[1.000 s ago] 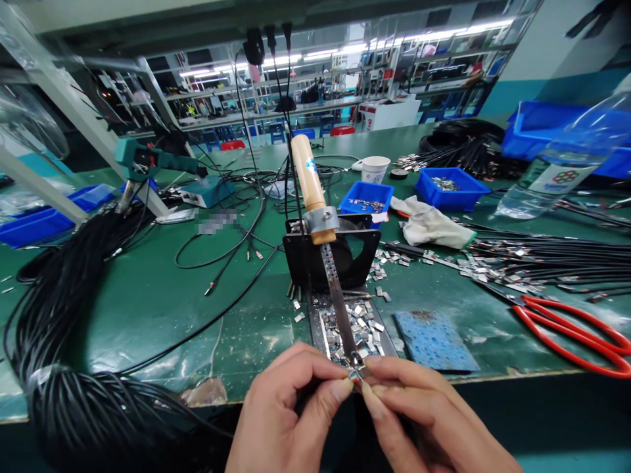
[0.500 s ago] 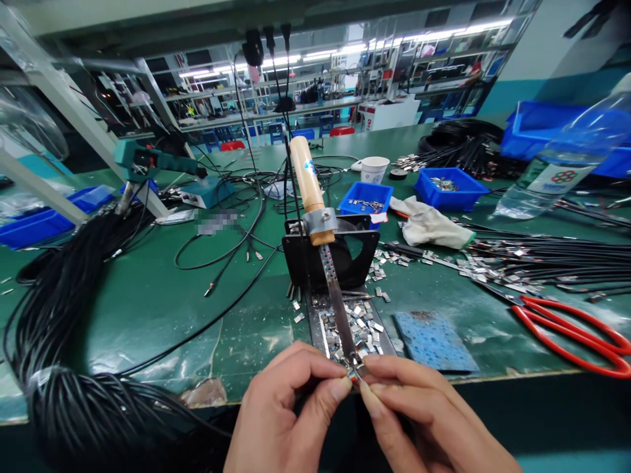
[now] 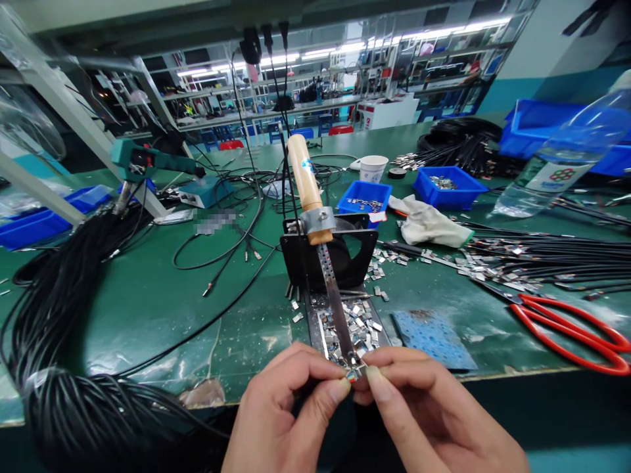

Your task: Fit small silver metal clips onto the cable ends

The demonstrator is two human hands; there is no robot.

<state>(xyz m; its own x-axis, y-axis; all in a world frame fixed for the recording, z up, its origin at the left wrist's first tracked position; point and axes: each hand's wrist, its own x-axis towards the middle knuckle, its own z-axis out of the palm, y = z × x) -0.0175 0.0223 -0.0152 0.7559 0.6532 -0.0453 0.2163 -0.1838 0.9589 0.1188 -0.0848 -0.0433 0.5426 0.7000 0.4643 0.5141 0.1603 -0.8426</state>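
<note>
Both hands are right at the near edge of the green desk (image 3: 148,309), near its middle. There is only a thin strip of bare desk between the hands and the things in front. More bare room lies to the left of the black stand (image 3: 325,253), though thin black wires cross it.

The left hand (image 3: 280,414) and the right hand (image 3: 434,420) meet tip to tip. Their fingers are pressed together, pinching a tiny shiny metal piece (image 3: 353,375) between them. The piece sits just past the near edge of the desk, right at the low tip of the soldering iron (image 3: 323,263). The iron has a wooden handle and leans in the black stand, pointing down at the hands.

Under the iron lies a tray of small metal clips (image 3: 359,325), just in front of the fingers. A blue mat (image 3: 434,338) lies just beside it on the right. Red scissors (image 3: 572,328) lie near the right part of the near edge. A big bundle of black cables (image 3: 64,341) fills the left side. Blue bins (image 3: 446,186), a paper cup (image 3: 373,169) and a white cloth (image 3: 428,223) sit farther back
</note>
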